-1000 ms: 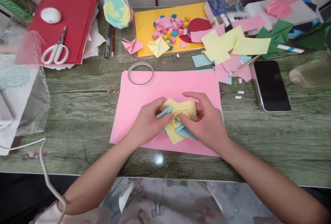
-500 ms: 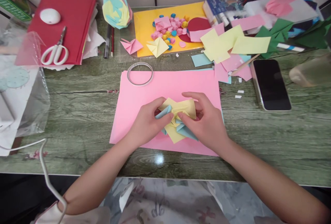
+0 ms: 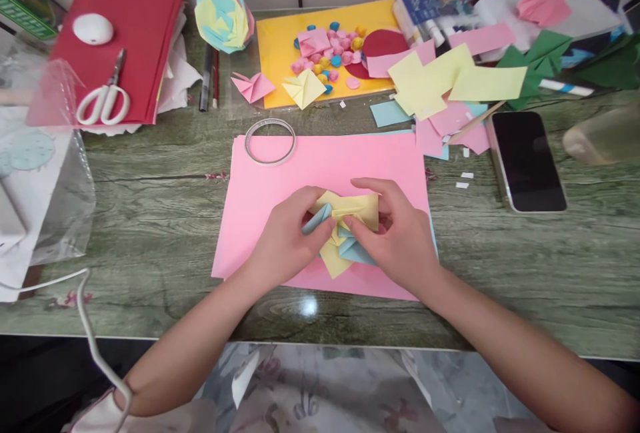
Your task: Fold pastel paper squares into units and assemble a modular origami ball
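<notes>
A folded paper piece (image 3: pixel 345 226) of yellow and light blue sheets lies on a large pink sheet (image 3: pixel 280 180) in the middle of the table. My left hand (image 3: pixel 285 240) pinches its left side, thumb and fingers closed on a blue flap. From the right, my right hand (image 3: pixel 400 240) grips the same piece, fingers curled over the yellow part. A clear tape ring (image 3: pixel 270 141) rests on the pink sheet's far left corner.
White scissors (image 3: pixel 103 101) lie on a red paper stack (image 3: pixel 145 33) at the back left. A phone (image 3: pixel 527 161) lies at the right. Loose coloured paper squares (image 3: pixel 440 83), a yellow board (image 3: pixel 280 46) with small beads, and a finished paper ball (image 3: pixel 223 16) fill the back.
Both hands have stayed on the folded piece. They have drawn slightly closer together, and the piece has shifted a little under the fingers.
</notes>
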Tool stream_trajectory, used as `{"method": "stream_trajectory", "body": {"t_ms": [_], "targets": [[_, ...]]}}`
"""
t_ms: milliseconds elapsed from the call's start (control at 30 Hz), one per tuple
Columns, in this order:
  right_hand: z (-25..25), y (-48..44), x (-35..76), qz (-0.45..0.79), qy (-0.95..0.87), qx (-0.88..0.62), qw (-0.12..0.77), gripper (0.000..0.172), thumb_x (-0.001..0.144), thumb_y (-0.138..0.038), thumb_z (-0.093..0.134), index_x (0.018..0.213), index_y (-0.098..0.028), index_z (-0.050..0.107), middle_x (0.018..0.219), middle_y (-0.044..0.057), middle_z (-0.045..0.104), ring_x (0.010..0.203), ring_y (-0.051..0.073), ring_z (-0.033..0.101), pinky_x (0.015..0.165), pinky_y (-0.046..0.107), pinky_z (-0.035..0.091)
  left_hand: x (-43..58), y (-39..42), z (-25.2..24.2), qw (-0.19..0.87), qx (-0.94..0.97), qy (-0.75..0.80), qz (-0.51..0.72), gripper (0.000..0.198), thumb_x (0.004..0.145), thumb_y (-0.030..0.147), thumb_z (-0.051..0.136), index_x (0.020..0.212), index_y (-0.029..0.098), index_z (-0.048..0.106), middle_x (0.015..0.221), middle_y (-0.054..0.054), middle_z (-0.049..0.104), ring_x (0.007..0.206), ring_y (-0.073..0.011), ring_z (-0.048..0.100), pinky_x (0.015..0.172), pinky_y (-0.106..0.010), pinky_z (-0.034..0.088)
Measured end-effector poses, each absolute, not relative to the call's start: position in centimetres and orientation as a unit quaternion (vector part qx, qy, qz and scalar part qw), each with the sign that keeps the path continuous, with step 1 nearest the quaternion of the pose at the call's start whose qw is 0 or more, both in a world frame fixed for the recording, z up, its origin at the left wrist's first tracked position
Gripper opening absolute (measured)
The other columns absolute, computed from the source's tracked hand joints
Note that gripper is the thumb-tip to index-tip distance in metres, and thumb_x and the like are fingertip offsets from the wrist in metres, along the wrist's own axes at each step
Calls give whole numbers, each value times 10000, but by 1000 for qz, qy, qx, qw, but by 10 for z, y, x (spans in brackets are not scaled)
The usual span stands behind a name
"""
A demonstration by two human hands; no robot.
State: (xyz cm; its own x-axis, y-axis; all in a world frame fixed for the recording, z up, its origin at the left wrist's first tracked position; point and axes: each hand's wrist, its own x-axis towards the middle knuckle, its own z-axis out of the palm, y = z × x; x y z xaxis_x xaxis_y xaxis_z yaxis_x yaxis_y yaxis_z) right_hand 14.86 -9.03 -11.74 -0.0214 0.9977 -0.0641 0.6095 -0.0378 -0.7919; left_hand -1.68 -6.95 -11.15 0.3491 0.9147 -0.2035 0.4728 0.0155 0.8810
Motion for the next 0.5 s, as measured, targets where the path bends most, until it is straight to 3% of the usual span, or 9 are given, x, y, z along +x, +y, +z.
{"method": "stream_trajectory", "body": {"t_ms": [300, 500], "targets": [[-117, -90, 148, 328, -625, -638, 307, 402, 734, -190, 587, 1114, -285, 499, 653, -62, 606, 512, 116, 526, 509, 248, 426, -15, -71, -115, 531, 598, 529, 283, 130, 785, 236, 560, 817, 204, 439, 718, 33, 501, 646, -110, 485, 569, -218, 405], [-117, -90, 149, 329, -626, -639, 304, 396, 736, -191, 578, 1113, -287, 500, 638, -67, 609, 503, 112, 528, 507, 243, 419, -16, -70, -116, 492, 627, 537, 277, 159, 812, 284, 530, 710, 188, 454, 653, 37, 433, 607, -106, 433, 543, -227, 349]]}}
